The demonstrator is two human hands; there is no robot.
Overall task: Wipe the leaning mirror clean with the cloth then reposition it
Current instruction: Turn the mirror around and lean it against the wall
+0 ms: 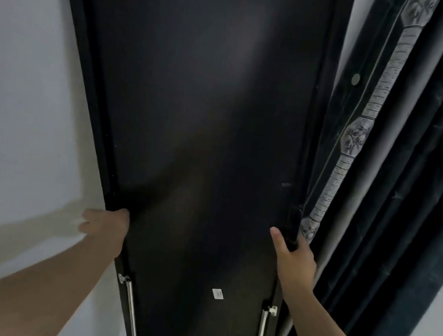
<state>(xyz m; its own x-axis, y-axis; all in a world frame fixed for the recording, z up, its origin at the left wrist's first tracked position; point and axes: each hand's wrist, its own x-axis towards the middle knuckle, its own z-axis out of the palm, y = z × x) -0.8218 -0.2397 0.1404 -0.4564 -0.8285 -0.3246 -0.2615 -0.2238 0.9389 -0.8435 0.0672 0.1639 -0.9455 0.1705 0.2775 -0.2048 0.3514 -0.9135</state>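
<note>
The tall mirror (195, 105) fills the middle of the head view with its dark back panel turned toward me; no glass shows. A small white sticker sits low on the panel. My left hand (105, 225) grips the mirror's left frame edge, fingers wrapped behind it. My right hand (294, 256) grips the right frame edge, thumb lying on the back panel and fingers curled around the side. Two metal stand struts (130, 307) hang from brackets near the bottom of the frame. No cloth is in view.
A white wall (17, 92) lies behind the mirror on the left. Dark blue curtains with a patterned grey band (386, 179) hang close against the mirror's right edge and brush my right hand.
</note>
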